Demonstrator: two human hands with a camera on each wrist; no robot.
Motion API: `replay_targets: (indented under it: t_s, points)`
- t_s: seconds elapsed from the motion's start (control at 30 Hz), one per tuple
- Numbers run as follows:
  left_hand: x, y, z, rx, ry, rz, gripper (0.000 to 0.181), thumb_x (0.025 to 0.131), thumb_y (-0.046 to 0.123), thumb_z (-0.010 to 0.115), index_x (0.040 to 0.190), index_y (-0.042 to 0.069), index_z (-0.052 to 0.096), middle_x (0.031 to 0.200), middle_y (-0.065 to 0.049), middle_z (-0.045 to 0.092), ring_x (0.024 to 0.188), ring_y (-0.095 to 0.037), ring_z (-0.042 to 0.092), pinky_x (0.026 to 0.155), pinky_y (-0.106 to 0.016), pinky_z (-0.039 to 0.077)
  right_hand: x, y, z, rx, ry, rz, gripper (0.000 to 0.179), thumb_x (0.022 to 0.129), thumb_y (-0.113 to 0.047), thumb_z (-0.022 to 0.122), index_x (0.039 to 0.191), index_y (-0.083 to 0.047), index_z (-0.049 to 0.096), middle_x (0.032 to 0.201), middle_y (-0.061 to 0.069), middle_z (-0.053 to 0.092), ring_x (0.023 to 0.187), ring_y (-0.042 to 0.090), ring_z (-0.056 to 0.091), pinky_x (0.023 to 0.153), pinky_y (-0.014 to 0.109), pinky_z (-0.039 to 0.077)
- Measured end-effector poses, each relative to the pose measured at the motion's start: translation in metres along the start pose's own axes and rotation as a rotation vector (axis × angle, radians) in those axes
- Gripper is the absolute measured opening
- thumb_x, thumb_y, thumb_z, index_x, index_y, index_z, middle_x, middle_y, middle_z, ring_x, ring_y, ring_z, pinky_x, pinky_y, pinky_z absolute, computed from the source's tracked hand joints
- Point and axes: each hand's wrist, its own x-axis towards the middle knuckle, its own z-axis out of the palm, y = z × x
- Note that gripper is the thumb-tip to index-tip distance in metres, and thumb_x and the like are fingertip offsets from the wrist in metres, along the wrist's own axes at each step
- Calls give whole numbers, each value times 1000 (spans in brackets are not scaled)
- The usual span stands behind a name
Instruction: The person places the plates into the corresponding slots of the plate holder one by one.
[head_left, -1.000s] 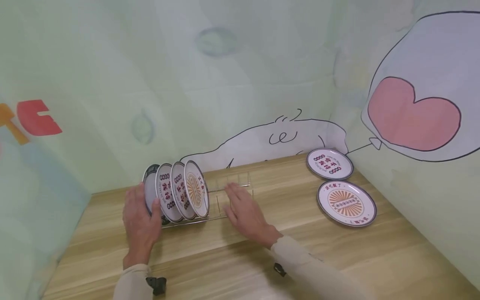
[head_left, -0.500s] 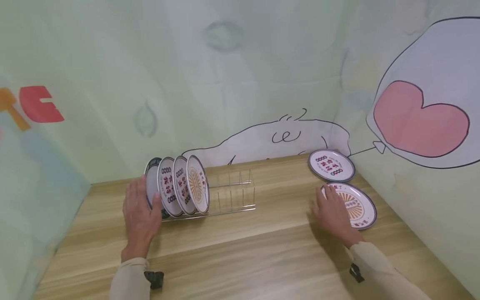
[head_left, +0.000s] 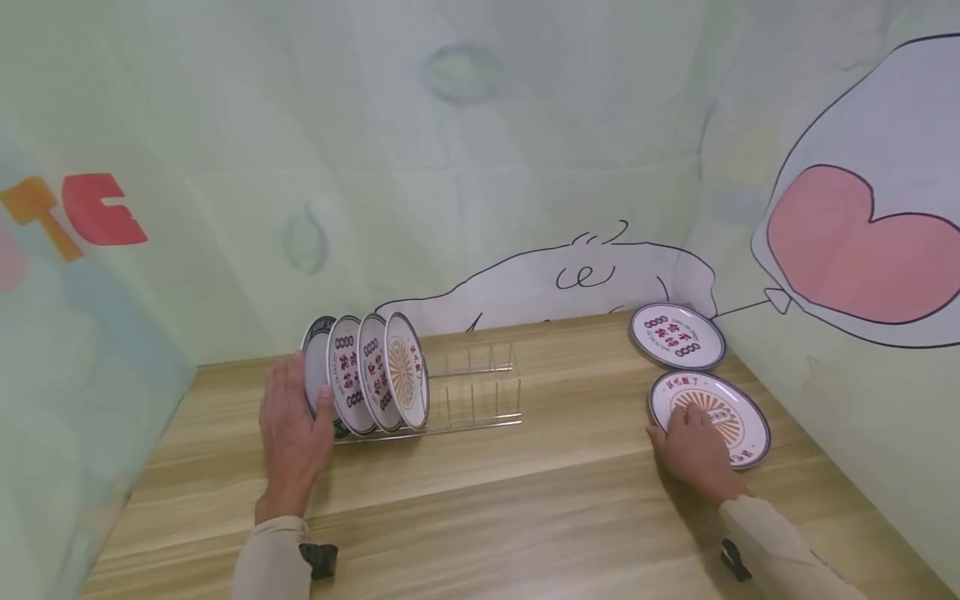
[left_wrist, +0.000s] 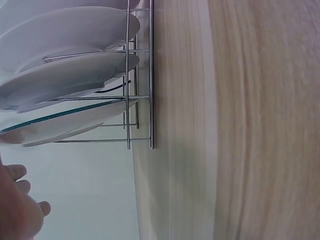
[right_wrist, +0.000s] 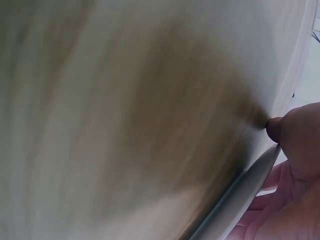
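Observation:
My left hand (head_left: 292, 425) is at the left end of a wire plate rack (head_left: 487, 426), its fingers extended along the dark-rimmed leftmost plate (head_left: 318, 367) and its thumb near that plate's front edge. Several plates stand on edge in the rack's left half; the rightmost standing plate (head_left: 405, 371) has an orange sunburst. On the right, my right hand (head_left: 697, 446) pinches the near-left rim of a sunburst plate (head_left: 750, 425), fingers over its top. The right wrist view has the thumb at the plate's rim (right_wrist: 245, 197), the fingers partly hidden behind it.
Behind the sunburst plate lies another white plate (head_left: 678, 336) with red characters, flat in the back right corner. The rack's right slots hold no plates. Printed cloth walls (head_left: 360, 208) bound the wooden table (head_left: 450, 517) at the back and sides.
My right hand has gone from the rack's right end across to the sunburst plate and now pinches its rim. The left hand has stayed by the leftmost plate.

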Motion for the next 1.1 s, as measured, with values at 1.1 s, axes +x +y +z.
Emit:
replay_targets:
  t_s: [1.1]
  points:
    - [-1,3,-1,-29,-4,-32,59,103,31,44,159,18,26,161,-27,26,153,-45,16,121,-66,12,-6,5,8,-270,475,-316,28,86,-7,67,99,16,57,101,34,60,95,47,63,73,57,59]
